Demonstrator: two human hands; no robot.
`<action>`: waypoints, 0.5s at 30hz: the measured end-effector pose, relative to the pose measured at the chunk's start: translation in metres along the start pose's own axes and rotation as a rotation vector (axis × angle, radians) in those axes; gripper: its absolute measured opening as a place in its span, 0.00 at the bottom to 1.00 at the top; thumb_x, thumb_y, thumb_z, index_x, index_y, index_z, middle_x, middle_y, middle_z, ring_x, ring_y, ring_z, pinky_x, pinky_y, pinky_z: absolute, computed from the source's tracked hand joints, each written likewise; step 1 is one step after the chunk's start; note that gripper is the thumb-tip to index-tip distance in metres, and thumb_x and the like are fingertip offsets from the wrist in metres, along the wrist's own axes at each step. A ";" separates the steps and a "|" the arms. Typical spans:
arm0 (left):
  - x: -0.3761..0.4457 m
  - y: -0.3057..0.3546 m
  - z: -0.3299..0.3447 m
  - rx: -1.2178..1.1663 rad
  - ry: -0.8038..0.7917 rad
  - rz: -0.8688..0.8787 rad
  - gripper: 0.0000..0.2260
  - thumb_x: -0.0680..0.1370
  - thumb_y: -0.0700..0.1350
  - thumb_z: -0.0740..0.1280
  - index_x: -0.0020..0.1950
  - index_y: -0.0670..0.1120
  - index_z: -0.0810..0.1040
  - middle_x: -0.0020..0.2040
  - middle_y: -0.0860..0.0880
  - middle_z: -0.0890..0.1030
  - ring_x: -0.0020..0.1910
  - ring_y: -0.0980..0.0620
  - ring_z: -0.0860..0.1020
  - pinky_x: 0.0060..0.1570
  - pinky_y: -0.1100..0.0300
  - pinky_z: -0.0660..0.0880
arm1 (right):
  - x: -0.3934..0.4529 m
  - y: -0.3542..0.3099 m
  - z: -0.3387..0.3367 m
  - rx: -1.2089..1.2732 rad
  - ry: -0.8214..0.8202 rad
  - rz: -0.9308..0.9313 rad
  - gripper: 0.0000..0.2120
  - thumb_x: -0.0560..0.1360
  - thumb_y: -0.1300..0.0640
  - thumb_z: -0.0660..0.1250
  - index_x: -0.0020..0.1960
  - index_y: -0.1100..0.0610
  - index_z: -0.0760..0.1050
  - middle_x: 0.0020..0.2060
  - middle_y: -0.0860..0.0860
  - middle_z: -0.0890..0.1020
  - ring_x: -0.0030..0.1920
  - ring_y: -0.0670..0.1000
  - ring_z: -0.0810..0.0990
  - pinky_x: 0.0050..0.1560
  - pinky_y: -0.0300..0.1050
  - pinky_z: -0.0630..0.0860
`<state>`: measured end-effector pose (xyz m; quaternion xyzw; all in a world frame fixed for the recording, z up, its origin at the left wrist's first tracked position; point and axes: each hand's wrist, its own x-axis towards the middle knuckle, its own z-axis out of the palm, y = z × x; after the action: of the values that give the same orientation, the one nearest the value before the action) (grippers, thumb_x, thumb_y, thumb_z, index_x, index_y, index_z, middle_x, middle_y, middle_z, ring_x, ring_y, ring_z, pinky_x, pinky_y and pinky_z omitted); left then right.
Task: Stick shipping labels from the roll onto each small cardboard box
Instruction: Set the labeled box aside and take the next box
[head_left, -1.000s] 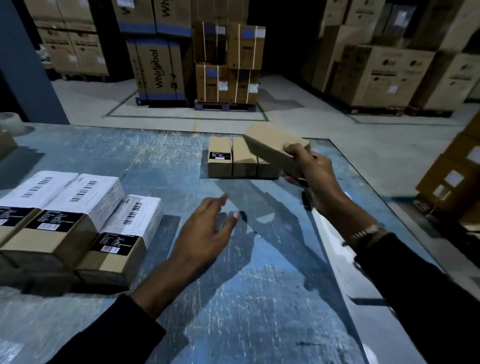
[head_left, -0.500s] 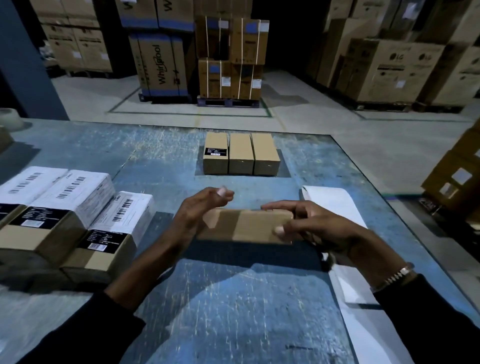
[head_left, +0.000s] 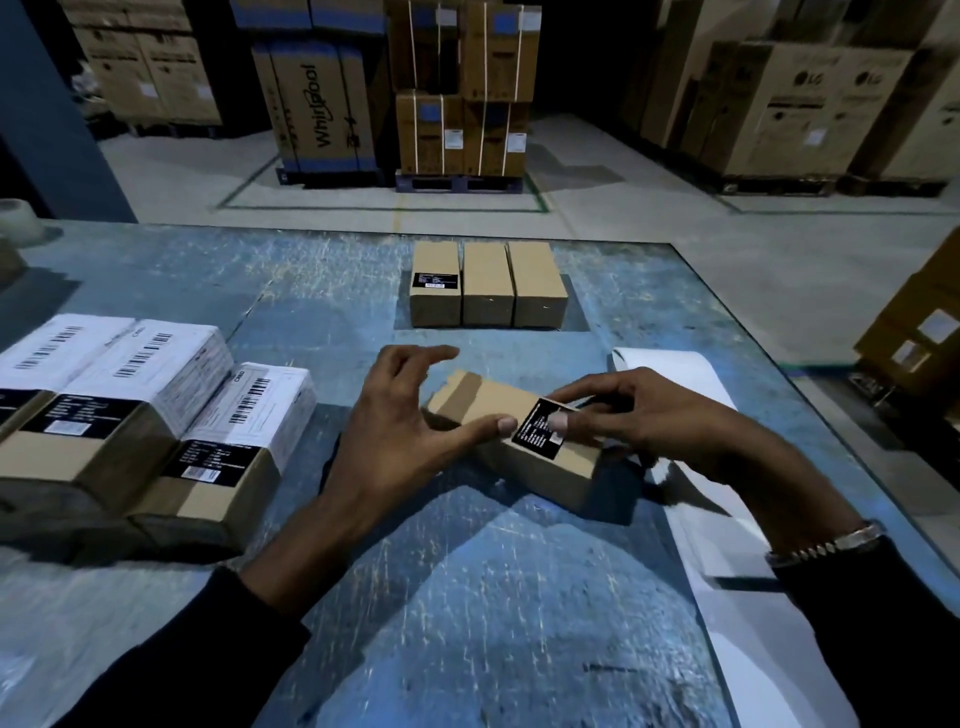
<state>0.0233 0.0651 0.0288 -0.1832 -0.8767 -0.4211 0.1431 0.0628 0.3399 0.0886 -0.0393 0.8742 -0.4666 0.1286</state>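
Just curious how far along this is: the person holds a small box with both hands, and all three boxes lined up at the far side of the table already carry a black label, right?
Not quite. The head view shows both hands on the small box, but in the far row only the left box has a black label; the middle box and right box are bare.

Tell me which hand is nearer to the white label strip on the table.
Right. The right hand sits directly over the white label strip; the left hand is across the small box from it.
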 end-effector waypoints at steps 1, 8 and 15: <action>-0.002 0.001 0.002 -0.004 0.042 -0.041 0.37 0.66 0.75 0.77 0.70 0.61 0.74 0.63 0.58 0.72 0.59 0.59 0.76 0.51 0.60 0.77 | 0.000 0.000 0.000 0.038 0.025 0.027 0.15 0.74 0.41 0.76 0.58 0.44 0.87 0.50 0.44 0.89 0.47 0.45 0.86 0.45 0.42 0.81; -0.003 0.013 0.001 -0.252 0.035 -0.119 0.06 0.79 0.55 0.77 0.51 0.56 0.84 0.43 0.57 0.86 0.44 0.59 0.85 0.41 0.55 0.83 | -0.007 -0.004 -0.002 0.217 -0.218 0.070 0.17 0.80 0.50 0.72 0.61 0.60 0.84 0.51 0.58 0.89 0.51 0.56 0.90 0.45 0.42 0.84; -0.025 0.042 0.020 -0.008 -0.226 -0.200 0.50 0.62 0.86 0.64 0.80 0.65 0.63 0.76 0.62 0.69 0.68 0.57 0.75 0.66 0.48 0.77 | 0.016 0.015 0.014 0.131 0.255 -0.128 0.15 0.80 0.43 0.73 0.66 0.42 0.83 0.62 0.41 0.86 0.62 0.41 0.84 0.63 0.52 0.84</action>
<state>0.0626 0.1004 0.0352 -0.1415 -0.8994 -0.4135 0.0001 0.0514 0.3342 0.0658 -0.0270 0.8469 -0.5310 -0.0110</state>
